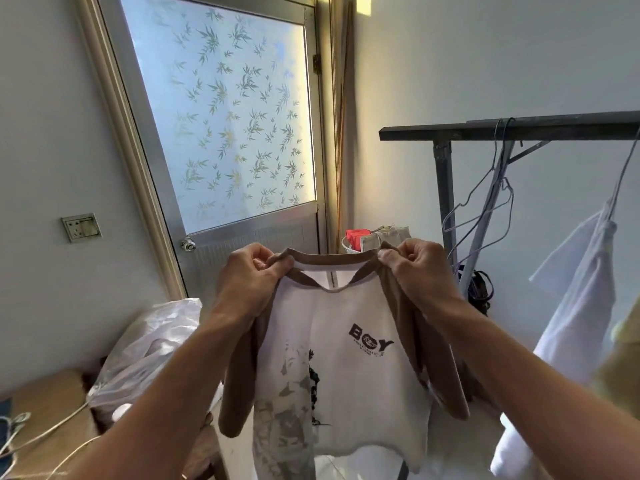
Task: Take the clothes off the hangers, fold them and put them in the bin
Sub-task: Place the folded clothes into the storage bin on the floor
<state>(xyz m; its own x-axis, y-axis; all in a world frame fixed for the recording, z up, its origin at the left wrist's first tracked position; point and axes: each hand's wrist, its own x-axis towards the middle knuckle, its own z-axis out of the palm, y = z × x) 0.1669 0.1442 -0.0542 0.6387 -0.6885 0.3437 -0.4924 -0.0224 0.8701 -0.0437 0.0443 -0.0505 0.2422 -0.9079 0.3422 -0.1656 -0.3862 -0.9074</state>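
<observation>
A white T-shirt [343, 355] with brown sleeves, a brown collar and a black "BOY" print hangs in front of me, held up by its shoulders. My left hand [247, 275] pinches the left shoulder at the collar. My right hand [417, 268] pinches the right shoulder the same way. No hanger shows inside the shirt. Behind it, a white bin [348, 244] holds red and beige folded clothes. Empty wire hangers [485, 206] dangle from the dark rack [512, 128] at right, and a white garment [581, 306] hangs on another hanger.
A metal door [221, 112] with frosted leaf-patterned glass stands straight ahead. A white plastic bag [149, 348] sits on furniture at lower left beside a brown box [45, 410] with cords. A yellowish garment [623, 368] shows at the right edge.
</observation>
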